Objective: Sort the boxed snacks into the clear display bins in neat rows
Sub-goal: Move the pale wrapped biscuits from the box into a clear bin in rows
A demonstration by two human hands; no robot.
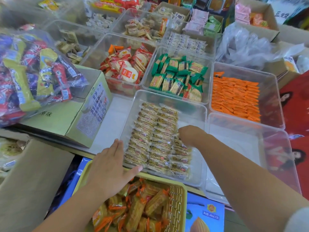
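Clear bin [192,114]: left hand [108,166] flat on its near corner, fingers straight, apart; right hand [190,134] on cracker packets [150,131], fingers hidden, cannot tell.

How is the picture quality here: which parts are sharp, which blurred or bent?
Head view: light is even, without hard shadows; the packets in the near bin are sharp; the right hand is smeared; the far bins are soft; edges bow near the corners.

Snack shop: clear bins [170,95] w/ wrapped snacks [177,76], stock cartons [58,121] alongside.
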